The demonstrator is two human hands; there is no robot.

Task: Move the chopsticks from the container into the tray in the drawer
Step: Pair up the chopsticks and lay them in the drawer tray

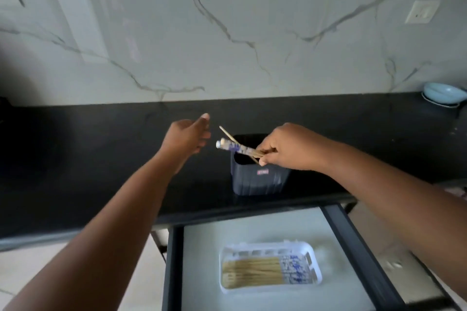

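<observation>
A dark ribbed container (257, 179) stands on the black counter near its front edge. My right hand (290, 146) is over its rim, shut on a few chopsticks (232, 145) with blue-and-white patterned ends that point left. My left hand (189, 136) hovers just left of those ends, fingers loosely curled, holding nothing. Below, the drawer (353, 247) is pulled out, and a white tray (316, 275) on its pale liner holds several chopsticks (252, 270) lying side by side.
The black counter (101, 159) runs the full width under a marble-look wall. A light blue bowl (443, 92) sits at the far right of the counter. A wall socket (422, 11) is on the upper right.
</observation>
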